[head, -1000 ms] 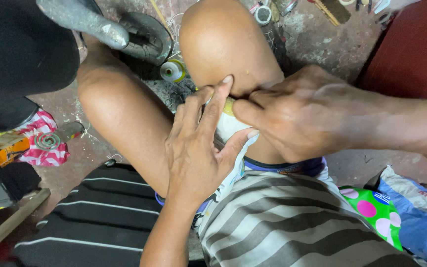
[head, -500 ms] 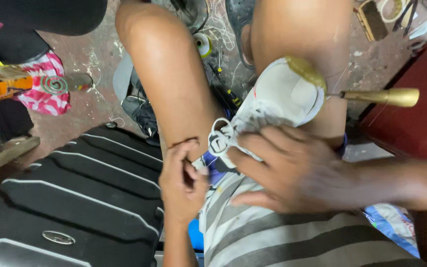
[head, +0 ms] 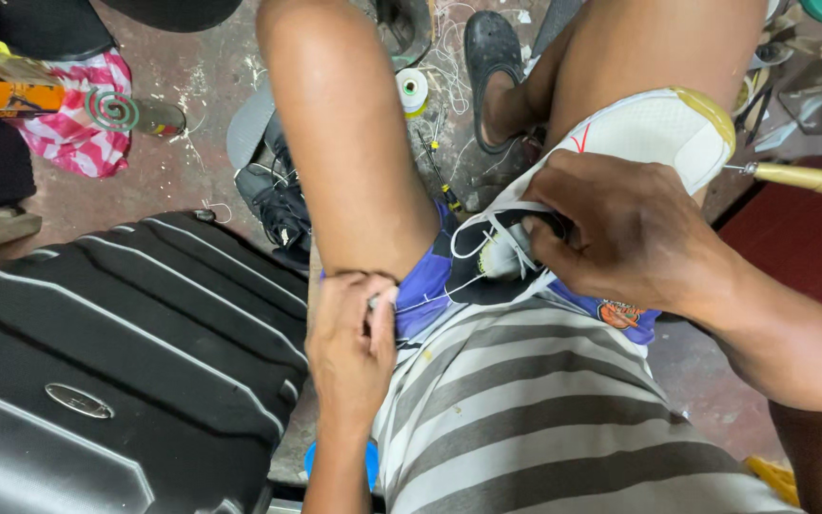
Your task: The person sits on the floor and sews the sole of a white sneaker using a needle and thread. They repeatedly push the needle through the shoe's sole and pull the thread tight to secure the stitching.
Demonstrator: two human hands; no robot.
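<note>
My right hand (head: 620, 233) clamped the white shoe (head: 639, 133) against my thigh to steady it; my left hand (head: 349, 343), just below, pinched the thread (head: 440, 290) taut from it.

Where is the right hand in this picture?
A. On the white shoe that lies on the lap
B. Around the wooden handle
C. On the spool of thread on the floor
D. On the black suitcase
A: the right hand grips the white shoe at its laced opening, over the lap.

Stained concrete floor (head: 192, 171) bears thread spool (head: 414, 90), sandal (head: 493, 57), suitcase (head: 116, 362).
</note>
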